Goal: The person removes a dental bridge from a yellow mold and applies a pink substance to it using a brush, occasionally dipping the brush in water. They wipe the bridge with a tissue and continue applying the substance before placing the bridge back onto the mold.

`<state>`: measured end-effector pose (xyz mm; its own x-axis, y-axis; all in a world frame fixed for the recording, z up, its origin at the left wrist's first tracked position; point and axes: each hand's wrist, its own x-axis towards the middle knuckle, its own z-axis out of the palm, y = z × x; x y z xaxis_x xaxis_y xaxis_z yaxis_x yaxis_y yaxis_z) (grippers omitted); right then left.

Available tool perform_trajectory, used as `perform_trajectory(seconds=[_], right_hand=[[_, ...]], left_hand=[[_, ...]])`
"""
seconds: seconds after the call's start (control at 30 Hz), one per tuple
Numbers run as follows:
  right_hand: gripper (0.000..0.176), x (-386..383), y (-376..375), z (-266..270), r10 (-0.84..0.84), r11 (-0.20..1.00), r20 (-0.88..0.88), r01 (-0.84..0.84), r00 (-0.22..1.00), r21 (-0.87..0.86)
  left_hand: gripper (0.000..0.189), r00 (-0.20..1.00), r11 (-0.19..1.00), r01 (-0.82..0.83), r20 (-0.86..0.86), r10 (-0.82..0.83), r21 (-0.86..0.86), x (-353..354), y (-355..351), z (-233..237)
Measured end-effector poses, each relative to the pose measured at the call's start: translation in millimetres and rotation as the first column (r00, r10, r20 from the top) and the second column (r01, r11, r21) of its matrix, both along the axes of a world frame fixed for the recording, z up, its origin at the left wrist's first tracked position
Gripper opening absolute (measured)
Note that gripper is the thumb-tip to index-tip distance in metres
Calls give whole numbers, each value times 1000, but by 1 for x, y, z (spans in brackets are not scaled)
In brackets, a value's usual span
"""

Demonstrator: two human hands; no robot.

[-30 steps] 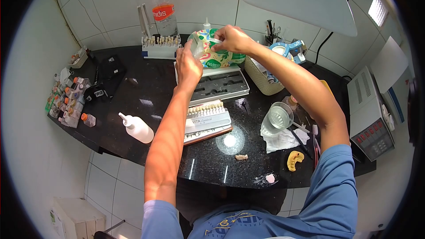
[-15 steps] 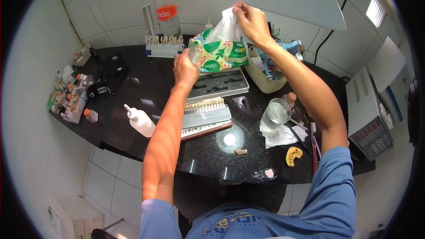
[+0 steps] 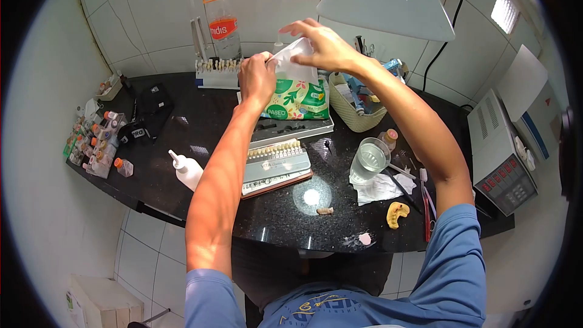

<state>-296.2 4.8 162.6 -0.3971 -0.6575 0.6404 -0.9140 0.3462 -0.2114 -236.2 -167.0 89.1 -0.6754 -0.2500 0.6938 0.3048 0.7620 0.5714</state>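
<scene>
A green and white patterned tissue pack (image 3: 297, 99) stands over the grey case at the back middle of the black counter, with white tissue (image 3: 295, 61) sticking up from its top. My left hand (image 3: 257, 78) is closed at the tissue's left side, gripping it near the pack's top. Fingers spread, my right hand (image 3: 320, 47) is just right of and over the tissue; whether the thumb touches it is unclear. In front lies a shade guide (image 3: 276, 164) on a brown-edged booklet.
Around the hands are a water bottle (image 3: 224, 27), a tooth rack (image 3: 217, 76), a woven basket (image 3: 358, 118) and a lamp shade (image 3: 388, 1). Nearer me are a glass of water (image 3: 371, 159), a yellow dental model (image 3: 396, 214) and a white squeeze bottle (image 3: 188, 172).
My left hand has moved up from the pack's side to the tissue. My right hand has moved left and down, its fingers now spread off the tissue's tip. The pack sits lower.
</scene>
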Motion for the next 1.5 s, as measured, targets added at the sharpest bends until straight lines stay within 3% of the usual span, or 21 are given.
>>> perform_trajectory(seconds=[0.03,0.1,0.17,0.23,0.3,0.37,0.43,0.53,0.63,0.7,0.8,0.93,1.03,1.1,1.17,1.23,1.33,1.37,1.4,1.47,1.5], right_hand=[[42,-2,-2,-4,115,992,-248,-100,962,73],[36,-4,-12,-2,181,983,-295,-176,938,46],[26,-6,-17,2,-29,980,115,6,993,197],[19,-14,-23,-11,-96,995,153,92,984,30],[23,-36,-32,-29,-429,836,290,497,856,-231],[26,-38,-18,-14,-371,809,471,528,800,-259],[31,-48,-11,-16,-361,836,467,501,807,-221],[33,-30,-3,-7,-133,969,521,220,843,-108],[33,-18,-6,-1,-56,983,535,140,843,-117],[34,-6,-8,3,-44,984,495,122,868,-127],[42,12,-1,9,-136,987,-347,157,928,33],[40,19,2,14,-104,921,-257,190,961,340],[37,17,-4,3,-68,959,-193,117,979,258],[34,37,-10,-5,150,989,-211,-144,966,41],[34,82,-11,4,118,993,-102,-115,988,36],[37,113,-1,13,111,993,10,-111,994,48],[36,135,27,4,159,987,220,-151,962,-52],[37,146,42,9,158,987,361,-152,919,-46],[29,160,61,26,121,986,541,-162,832,29],[19,191,98,36,132,983,776,-181,617,-24],[18,207,114,31,202,978,836,-154,510,-143]], left_hand=[[14,1000,1000,5,-5,-5,-5,-1,1,1],[13,996,1000,27,-80,-26,7,-1,1,-2],[13,994,1000,16,-108,-18,-25,2,3,0],[15,994,994,-31,-104,20,-108,10,7,7],[15,992,996,-47,-118,37,-80,8,11,6],[13,990,998,-51,-132,54,26,12,8,4],[22,999,999,-41,-13,41,33,13,4,1],[77,993,998,68,-101,-68,-7,12,11,8],[81,940,939,288,135,-314,186,15,27,26],[66,987,988,149,54,-152,40,-2,31,12],[31,977,990,139,164,-139,10,-10,38,7],[28,975,985,168,143,-170,31,-9,41,2],[23,982,965,154,137,-126,-211,-19,38,-10],[22,970,943,179,211,-121,-282,-32,23,-26],[24,1000,961,18,-12,-22,-275,-40,14,-48],[30,951,971,132,302,-67,-198,22,24,2],[52,881,913,378,360,-306,-150,15,19,7],[57,913,935,355,209,-350,16,7,24,2],[47,987,912,151,103,-120,-381,13,28,10],[89,948,914,201,306,-90,-354,70,51,58],[81,982,900,189,45,-186,-394,71,45,50]])
